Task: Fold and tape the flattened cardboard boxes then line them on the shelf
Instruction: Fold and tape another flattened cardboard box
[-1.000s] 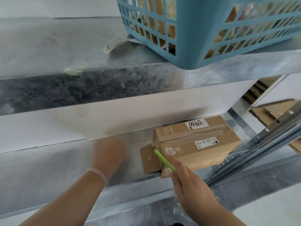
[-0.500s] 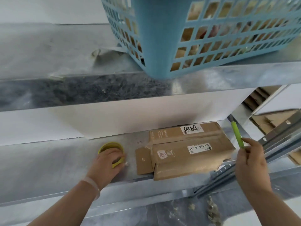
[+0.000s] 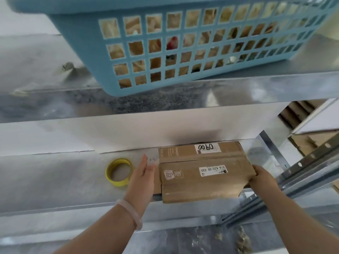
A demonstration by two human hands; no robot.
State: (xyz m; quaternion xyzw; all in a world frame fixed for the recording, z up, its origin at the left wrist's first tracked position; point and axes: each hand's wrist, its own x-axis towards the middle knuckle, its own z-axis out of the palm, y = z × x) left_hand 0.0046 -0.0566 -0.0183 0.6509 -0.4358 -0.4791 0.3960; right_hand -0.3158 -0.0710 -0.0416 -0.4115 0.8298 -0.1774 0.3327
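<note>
**Left hand** (image 3: 143,177): fingers (image 3: 145,162) straight and released, laid flat against the left end of the cardboard box (image 3: 203,178). A pale bracelet (image 3: 132,214) sits on the wrist.

**Right hand** (image 3: 263,178): grasping the box's right end, fingers bent round the edge with their tips hidden.

**Cardboard box**: folded up and sealed with clear tape. It lies on the lower shelf (image 3: 55,182), right of centre.
- Long axis runs left to right, along the shelf's front lip.
- The front edge hangs slightly over that lip; the back edge is close to the white wall behind.
- The front right corner is torn.

**Writing on the box**, all upside down to the viewer:
- a white label with handwritten "0900" and a barcode
- a white label reading "516 K20-00 030"
- a white square logo near the left end
- "KEMAI" printed sideways on the rear panel

**Tape roll** (image 3: 119,172): yellow, lying flat just beside the left hand. Bare shelf stretches on to its left.

**Metal upright** (image 3: 271,149): near the box's right end, so room there is tight.

**Upper shelf** (image 3: 275,87): carries a blue basket (image 3: 88,50) that overhangs its front edge.
</note>
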